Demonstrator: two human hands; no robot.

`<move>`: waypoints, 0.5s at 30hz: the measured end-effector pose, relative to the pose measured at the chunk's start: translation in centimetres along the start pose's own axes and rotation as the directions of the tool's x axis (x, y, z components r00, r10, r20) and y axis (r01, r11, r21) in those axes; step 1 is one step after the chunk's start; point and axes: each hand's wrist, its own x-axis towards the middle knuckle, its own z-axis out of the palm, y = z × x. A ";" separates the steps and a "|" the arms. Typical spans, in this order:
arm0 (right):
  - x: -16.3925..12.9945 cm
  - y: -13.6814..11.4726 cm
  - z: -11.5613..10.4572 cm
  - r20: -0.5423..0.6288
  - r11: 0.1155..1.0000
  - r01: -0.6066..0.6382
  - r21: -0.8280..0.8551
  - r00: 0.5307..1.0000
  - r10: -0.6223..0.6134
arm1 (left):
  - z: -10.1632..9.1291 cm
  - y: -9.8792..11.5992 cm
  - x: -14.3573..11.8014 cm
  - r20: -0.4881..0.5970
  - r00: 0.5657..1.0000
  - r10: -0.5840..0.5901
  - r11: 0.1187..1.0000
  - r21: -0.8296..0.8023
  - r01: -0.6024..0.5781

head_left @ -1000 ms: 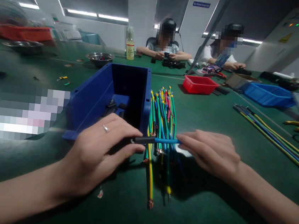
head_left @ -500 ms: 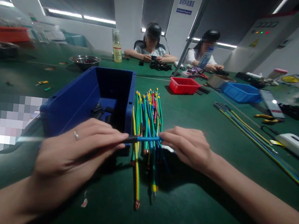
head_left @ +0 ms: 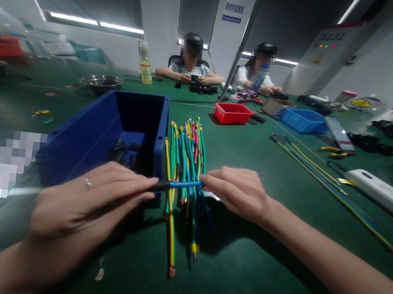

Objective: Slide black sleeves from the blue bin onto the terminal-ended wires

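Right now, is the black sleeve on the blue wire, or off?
On, seemingly: the blue wire runs into the black sleeve the left hand holds.

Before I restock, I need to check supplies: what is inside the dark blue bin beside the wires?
Inside the dark blue bin, several short black pieces lie on its floor. The left hand hides part of its near end, so anything there cannot be seen.

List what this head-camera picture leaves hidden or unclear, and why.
Head view throughout:
Black tube: left end, covered by the left hand.
Blue wire: stretch inside the right hand.
White power strip: right end, cut off by the picture's edge.
Sign: lower line, too small to read.
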 end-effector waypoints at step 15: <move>0.2 0.0 -0.1 -0.041 1.000 0.020 -0.018 0.999 -0.021 | 0.5 0.0 -0.5 -0.064 0.998 -0.015 0.993 0.113 0.022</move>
